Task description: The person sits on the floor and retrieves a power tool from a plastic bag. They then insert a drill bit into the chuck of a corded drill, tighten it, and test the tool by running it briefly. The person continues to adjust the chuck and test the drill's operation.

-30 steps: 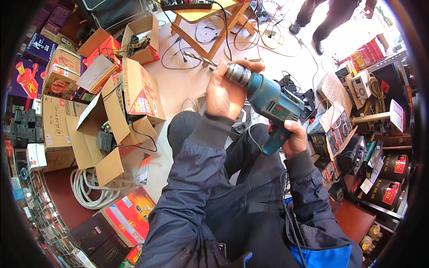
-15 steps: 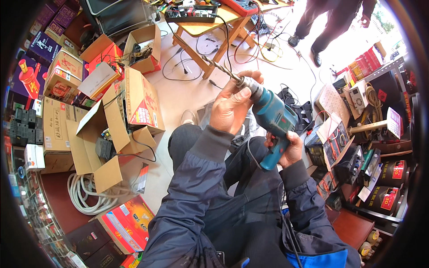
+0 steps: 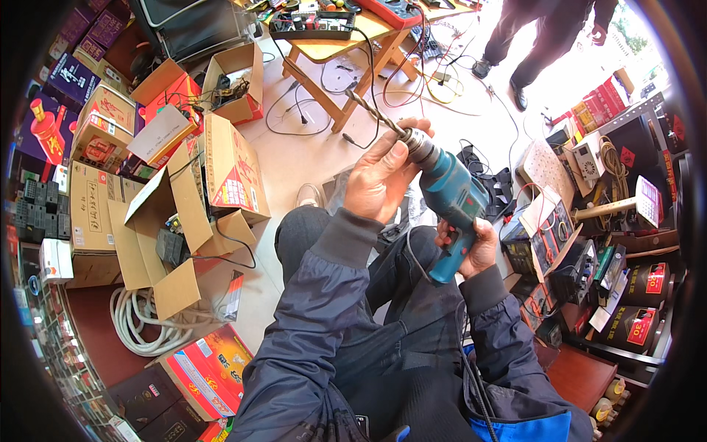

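A blue-green power drill (image 3: 453, 184) is held above my lap, tilted with its long twist bit (image 3: 368, 110) pointing away and to the left. My left hand (image 3: 377, 180) is closed at the front end, thumb and fingers about the metal chuck (image 3: 421, 146). Around the drill's handle, my right hand (image 3: 480, 247) is wrapped; part of its fingers is hidden behind the handle. A dark cord runs down from near my right sleeve across my lap.
Open cardboard boxes (image 3: 239, 166) and a coil of white hose (image 3: 136, 331) lie to the left. A wooden table (image 3: 317, 50) with tools stands ahead, cables on the floor around it. Stacked electrical gear (image 3: 530, 236) fills the right. A person in dark trousers (image 3: 541, 37) stands far right.
The drill has turned slightly, its bit tip swinging a little to the right. Both hands keep their hold; the left has shifted slightly with the chuck.
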